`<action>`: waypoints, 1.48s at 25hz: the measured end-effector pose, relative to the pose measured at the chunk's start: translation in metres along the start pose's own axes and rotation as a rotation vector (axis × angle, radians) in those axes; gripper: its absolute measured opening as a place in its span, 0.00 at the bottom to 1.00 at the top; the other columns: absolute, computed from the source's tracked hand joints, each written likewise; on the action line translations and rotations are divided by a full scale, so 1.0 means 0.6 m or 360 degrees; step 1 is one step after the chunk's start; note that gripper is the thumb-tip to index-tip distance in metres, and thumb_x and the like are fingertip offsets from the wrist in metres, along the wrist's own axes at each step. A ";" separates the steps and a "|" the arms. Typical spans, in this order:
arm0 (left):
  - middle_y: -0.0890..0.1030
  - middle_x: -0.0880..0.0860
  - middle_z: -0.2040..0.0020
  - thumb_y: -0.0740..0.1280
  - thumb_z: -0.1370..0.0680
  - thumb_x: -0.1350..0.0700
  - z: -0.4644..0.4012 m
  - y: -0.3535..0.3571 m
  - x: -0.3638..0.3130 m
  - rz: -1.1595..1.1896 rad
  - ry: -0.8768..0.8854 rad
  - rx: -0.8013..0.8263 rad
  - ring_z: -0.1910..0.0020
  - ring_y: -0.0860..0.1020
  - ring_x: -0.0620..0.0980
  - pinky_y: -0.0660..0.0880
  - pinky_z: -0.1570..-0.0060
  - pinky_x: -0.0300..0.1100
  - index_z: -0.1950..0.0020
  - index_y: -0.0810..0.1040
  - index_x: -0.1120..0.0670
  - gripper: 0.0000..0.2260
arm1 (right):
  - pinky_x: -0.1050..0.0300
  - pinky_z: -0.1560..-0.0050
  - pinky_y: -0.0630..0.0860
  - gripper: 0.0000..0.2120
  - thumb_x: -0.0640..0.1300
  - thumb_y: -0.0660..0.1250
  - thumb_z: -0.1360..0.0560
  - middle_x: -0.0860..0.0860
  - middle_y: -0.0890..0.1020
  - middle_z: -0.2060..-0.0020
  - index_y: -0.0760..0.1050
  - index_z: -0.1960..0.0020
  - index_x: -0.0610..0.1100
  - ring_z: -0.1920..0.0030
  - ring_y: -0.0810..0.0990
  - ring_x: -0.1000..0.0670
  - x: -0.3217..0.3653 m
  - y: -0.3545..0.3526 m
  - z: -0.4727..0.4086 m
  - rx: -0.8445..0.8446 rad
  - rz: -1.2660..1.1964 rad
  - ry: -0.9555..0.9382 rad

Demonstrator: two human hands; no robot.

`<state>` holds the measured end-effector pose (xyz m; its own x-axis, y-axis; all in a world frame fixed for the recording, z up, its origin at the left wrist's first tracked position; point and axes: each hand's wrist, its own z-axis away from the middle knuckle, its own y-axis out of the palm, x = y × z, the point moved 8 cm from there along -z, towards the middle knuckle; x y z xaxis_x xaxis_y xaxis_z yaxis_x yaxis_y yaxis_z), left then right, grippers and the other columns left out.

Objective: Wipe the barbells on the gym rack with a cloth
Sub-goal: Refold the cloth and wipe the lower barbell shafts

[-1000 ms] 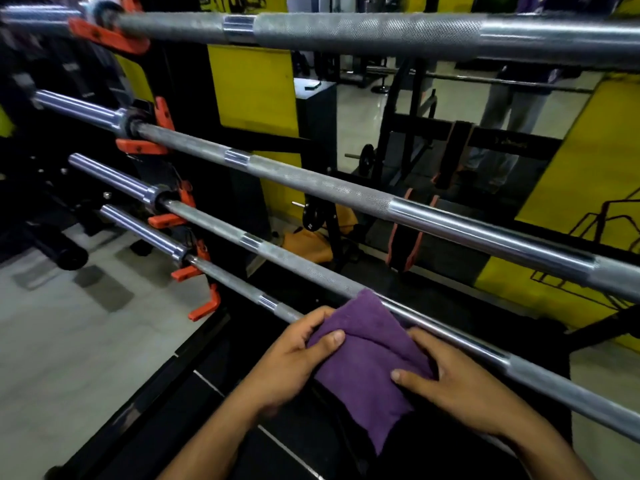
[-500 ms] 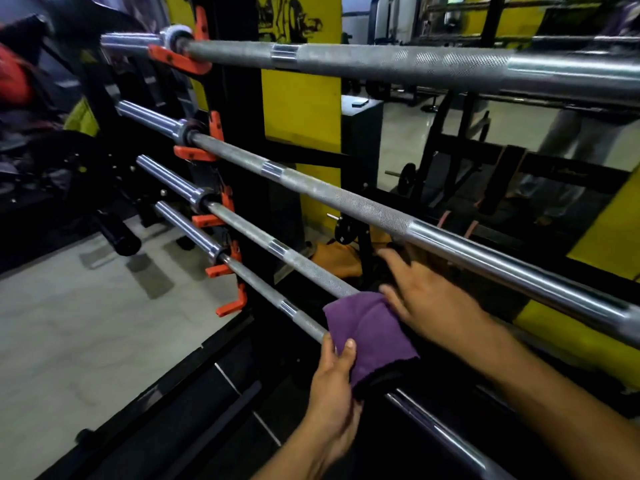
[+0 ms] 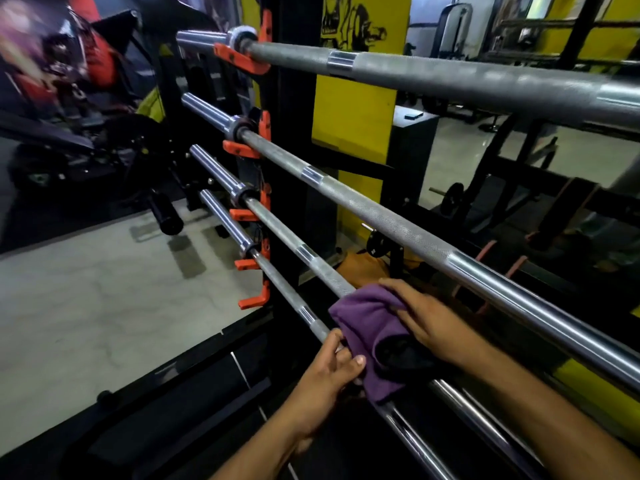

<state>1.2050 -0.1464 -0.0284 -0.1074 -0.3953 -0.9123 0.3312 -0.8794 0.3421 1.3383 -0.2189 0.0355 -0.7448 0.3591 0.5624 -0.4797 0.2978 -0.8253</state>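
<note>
Four steel barbells lie on a black rack [image 3: 291, 98] with orange hooks: the top barbell [image 3: 450, 74], the second [image 3: 381, 213], the third [image 3: 294, 247] and the lowest [image 3: 284, 292]. A purple cloth [image 3: 367, 327] is draped from the third bar down over the lowest one. My left hand [image 3: 329, 375] grips the cloth's lower edge, its fingers curled round the lowest bar. My right hand [image 3: 433, 323] lies on top of the cloth over the third bar, fingers fairly straight and pointing along it. The bars are hidden under the cloth and hands.
Grey floor [image 3: 86, 306] lies to the left, with a black base mat [image 3: 173, 393] below the rack. A black roller [image 3: 166, 216] juts out at left. Behind the bars are a small weight plate [image 3: 379, 242], an orange object [image 3: 360, 268] and yellow wall panels [image 3: 353, 116].
My right hand has come down onto the cloth, which now reaches up over the third bar. My left hand keeps its hold at the lowest bar.
</note>
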 end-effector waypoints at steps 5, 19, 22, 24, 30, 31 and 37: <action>0.80 0.53 0.34 0.66 0.18 0.55 -0.012 -0.020 0.018 0.0176 -0.0111 0.0018 0.35 0.79 0.58 0.78 0.40 0.58 0.27 0.70 0.44 0.20 | 0.40 0.25 0.60 0.40 0.76 0.43 0.26 0.51 0.65 0.29 0.40 0.20 0.58 0.34 0.75 0.47 0.012 0.045 0.033 0.0150 0.0769 0.0245; 0.85 0.54 0.47 0.64 0.17 0.55 -0.073 -0.043 -0.027 0.0027 -0.0219 0.0297 0.49 0.84 0.49 0.82 0.51 0.48 0.36 0.76 0.54 0.11 | 0.48 0.38 0.76 0.42 0.71 0.56 0.33 0.52 0.70 0.31 0.45 0.23 0.61 0.36 0.76 0.47 0.042 0.014 -0.006 0.0069 0.0625 0.0470; 0.83 0.55 0.44 0.65 0.22 0.45 -0.075 -0.172 -0.033 -0.0638 0.0074 0.0051 0.40 0.81 0.54 0.79 0.40 0.54 0.43 0.82 0.48 0.13 | 0.48 0.41 0.77 0.48 0.74 0.59 0.32 0.52 0.67 0.29 0.39 0.22 0.59 0.37 0.75 0.46 0.017 0.072 0.007 0.0130 0.0793 0.0629; 0.78 0.47 0.33 0.58 0.21 0.42 -0.121 -0.245 -0.100 -0.1313 0.0644 -0.0289 0.30 0.72 0.45 0.70 0.30 0.56 0.35 0.78 0.44 0.18 | 0.48 0.43 0.77 0.48 0.79 0.59 0.33 0.52 0.68 0.28 0.42 0.23 0.61 0.37 0.77 0.47 0.015 0.062 -0.002 0.0033 0.0640 0.0702; 0.52 0.57 0.18 0.40 0.18 0.39 -0.353 -0.301 -0.224 -0.2370 0.0817 -0.0513 0.19 0.45 0.53 0.41 0.22 0.61 0.19 0.53 0.59 0.34 | 0.54 0.64 0.74 0.38 0.69 0.48 0.21 0.47 0.69 0.35 0.33 0.21 0.57 0.50 0.79 0.47 0.031 0.078 -0.016 -0.0025 0.1253 0.0463; 0.54 0.58 0.18 0.39 0.18 0.39 -0.365 -0.306 -0.223 -0.2375 0.0813 -0.0496 0.19 0.46 0.54 0.43 0.22 0.61 0.19 0.55 0.60 0.34 | 0.55 0.64 0.74 0.37 0.68 0.48 0.21 0.47 0.68 0.35 0.33 0.21 0.56 0.50 0.78 0.48 0.030 0.081 -0.014 0.0018 0.1256 0.0437; 0.56 0.59 0.19 0.43 0.17 0.45 -0.377 -0.311 -0.221 -0.2295 0.0852 -0.0500 0.19 0.49 0.54 0.43 0.22 0.57 0.20 0.58 0.61 0.30 | 0.47 0.39 0.76 0.33 0.67 0.51 0.21 0.48 0.69 0.30 0.42 0.22 0.59 0.37 0.77 0.44 -0.013 0.076 -0.079 0.0227 0.0577 0.0415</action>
<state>1.3695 0.1303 -0.0224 -0.1838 0.8932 -0.4104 0.4285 -0.3029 -0.8512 1.3441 -0.1662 -0.0045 -0.7433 0.6334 0.2153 -0.2829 -0.0060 -0.9591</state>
